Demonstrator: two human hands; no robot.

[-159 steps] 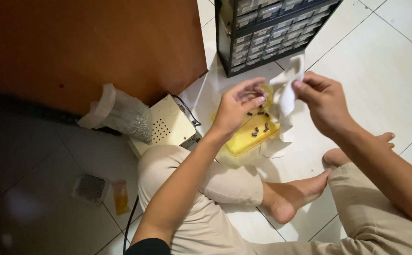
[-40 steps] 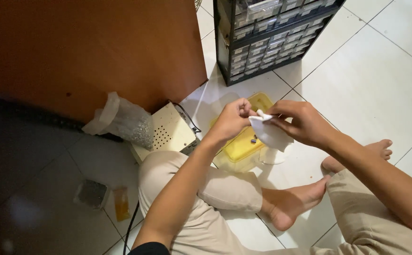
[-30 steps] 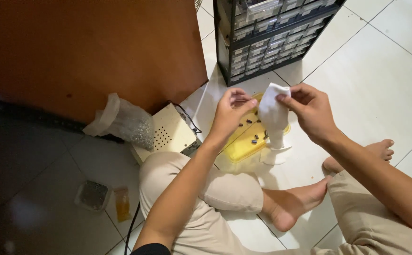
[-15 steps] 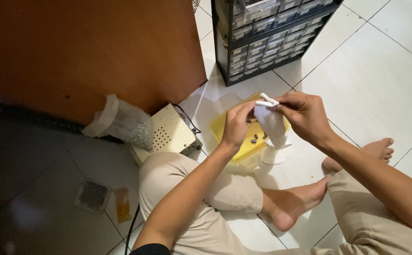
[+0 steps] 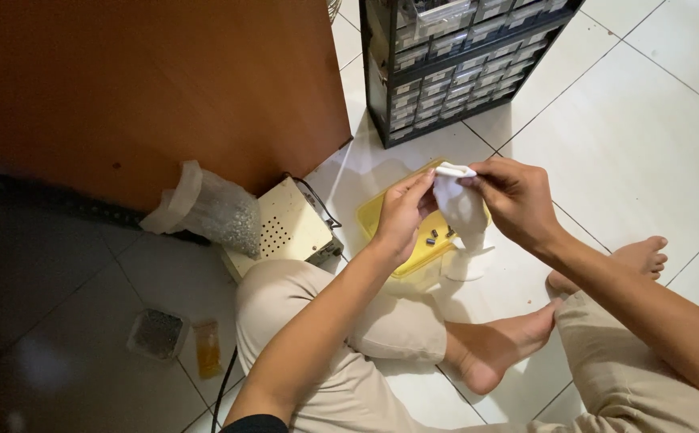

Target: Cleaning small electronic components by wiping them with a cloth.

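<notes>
1. A small clear box of dark bits sits on the floor at the far left, with a yellow packet just beside it.
2. A clear bag of small grey parts leans against the brown cabinet.
3. A cream device with a grid of holes lies next to the bag, touching the person's knee.
4. The left hand pinches the left top edge of a small white bag, fingers closed on it.
5. The white bag hangs open-topped between both hands, above a yellow tray on the floor; a few small dark parts lie in the tray.
6. The right hand grips the bag's right top edge, thumb and fingers closed on it.
7. A black drawer rack of many small drawers stands on the floor behind the hands.
8. The person sits cross-legged, bare feet on the tiles to the right.
</notes>
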